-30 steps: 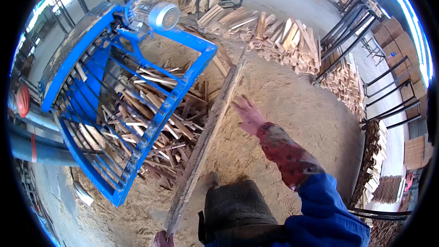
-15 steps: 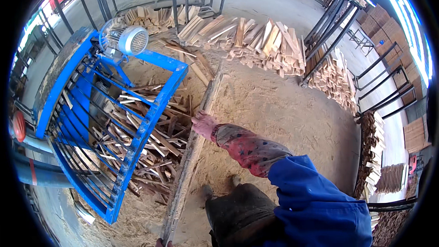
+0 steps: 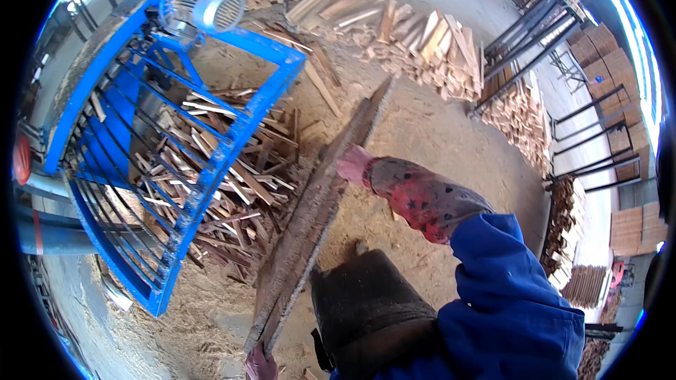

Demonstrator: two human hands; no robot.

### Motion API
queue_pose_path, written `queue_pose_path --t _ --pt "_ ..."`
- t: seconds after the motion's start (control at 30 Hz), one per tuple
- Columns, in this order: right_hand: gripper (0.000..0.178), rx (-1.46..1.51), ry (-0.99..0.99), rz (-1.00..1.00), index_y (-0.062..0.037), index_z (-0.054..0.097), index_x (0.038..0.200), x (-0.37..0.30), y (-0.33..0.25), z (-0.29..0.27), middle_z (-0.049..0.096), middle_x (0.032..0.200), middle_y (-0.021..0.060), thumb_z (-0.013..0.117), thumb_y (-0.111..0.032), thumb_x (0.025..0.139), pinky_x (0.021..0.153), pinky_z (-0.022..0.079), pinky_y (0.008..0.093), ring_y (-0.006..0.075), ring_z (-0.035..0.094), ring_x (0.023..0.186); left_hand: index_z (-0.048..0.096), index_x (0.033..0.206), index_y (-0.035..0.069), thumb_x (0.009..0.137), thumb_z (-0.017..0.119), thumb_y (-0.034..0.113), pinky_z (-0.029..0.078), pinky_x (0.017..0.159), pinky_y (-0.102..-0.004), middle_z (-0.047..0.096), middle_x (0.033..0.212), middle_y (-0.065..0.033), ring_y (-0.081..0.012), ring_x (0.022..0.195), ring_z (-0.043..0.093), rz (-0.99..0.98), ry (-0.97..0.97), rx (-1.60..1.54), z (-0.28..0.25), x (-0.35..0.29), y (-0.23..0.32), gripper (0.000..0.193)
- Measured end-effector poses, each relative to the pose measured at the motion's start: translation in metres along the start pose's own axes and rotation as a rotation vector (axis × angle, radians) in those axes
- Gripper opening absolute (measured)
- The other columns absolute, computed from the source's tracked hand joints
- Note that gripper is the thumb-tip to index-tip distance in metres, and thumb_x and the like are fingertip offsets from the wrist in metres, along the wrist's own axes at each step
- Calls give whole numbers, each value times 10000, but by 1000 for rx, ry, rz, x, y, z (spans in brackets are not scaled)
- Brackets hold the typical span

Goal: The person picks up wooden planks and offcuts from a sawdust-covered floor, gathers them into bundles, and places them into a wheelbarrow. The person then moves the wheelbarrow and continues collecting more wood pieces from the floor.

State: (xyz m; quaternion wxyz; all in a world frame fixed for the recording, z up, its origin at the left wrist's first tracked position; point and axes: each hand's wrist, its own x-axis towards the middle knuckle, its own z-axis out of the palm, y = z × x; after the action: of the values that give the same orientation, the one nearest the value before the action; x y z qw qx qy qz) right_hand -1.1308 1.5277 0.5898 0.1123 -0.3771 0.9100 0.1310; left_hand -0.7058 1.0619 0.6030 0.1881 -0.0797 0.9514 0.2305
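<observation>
Printed marks: dark stars on patterned sleeve (image 3: 429, 200), red and grey-brown, right forearm, below blue jacket (image 3: 514, 274).

Long board (image 3: 304, 214): dark brown, rough-edged, held aslant from lower left to upper right, just beside offcut pile; one piece or two overlapping, cannot tell.

Left hand (image 3: 260, 364): at lower end of board, grip closed on wood; partly cut off by picture's lower rim.

Right hand (image 3: 354, 164): on right edge of board, above mid-length, grip narrow and closed on wood; fingertips partly hidden.

Room and edges: sawdust-strewn floor (image 3: 458, 144), broad stretch right of board, bounded by slat heap (image 3: 422, 49) at far side and metal rack (image 3: 524, 69) at right.

Holders and contents: blue machine (image 3: 113, 151), open barred frame, grey motor (image 3: 220, 10) at far corner; offcut pile (image 3: 243, 183) of thin sticks, seen through and beside bars. In rack: pale stacked slats (image 3: 515, 123). Farther right: brown stacks (image 3: 630, 231).
</observation>
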Motion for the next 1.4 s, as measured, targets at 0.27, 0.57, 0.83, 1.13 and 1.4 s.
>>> queue_pose_path --t 0.27,0.57,0.83,1.13,1.4 --pt "72 68 -63 18 -136 622 691 -58 44 -16 584 727 27 635 -203 667 590 472 378 225 622 728 595 1136 42 911 542 245 495 697 -438 633 938 -225 -394 834 603 40 72 112 -70 8 102 307" --pt "73 162 144 67 -120 658 749 -263 128 12 630 812 39 641 -126 678 631 476 369 231 614 785 581 1181 40 838 593 137 514 732 -448 634 969 -230 -376 846 622 266 18 402 -127 39 263 357" --pt "128 374 -124 476 -142 650 805 -474 208 90 621 738 72 599 -126 689 605 483 455 301 625 737 600 938 5 613 614 45 455 623 -447 605 778 -179 -358 709 591 695 -141 348 -107 153 463 328" --pt "170 476 -176 1062 -159 696 848 -678 245 104 646 760 92 643 -207 693 637 474 447 319 626 763 539 804 24 656 596 34 482 581 -428 581 657 -153 -332 658 608 1242 -271 418 -19 311 714 159" --pt "248 512 -255 1398 -164 712 888 -716 290 107 660 813 105 719 -291 675 702 480 440 311 629 815 524 739 41 656 597 43 488 592 -429 588 663 -146 -333 673 621 1525 -266 401 37 427 889 111"
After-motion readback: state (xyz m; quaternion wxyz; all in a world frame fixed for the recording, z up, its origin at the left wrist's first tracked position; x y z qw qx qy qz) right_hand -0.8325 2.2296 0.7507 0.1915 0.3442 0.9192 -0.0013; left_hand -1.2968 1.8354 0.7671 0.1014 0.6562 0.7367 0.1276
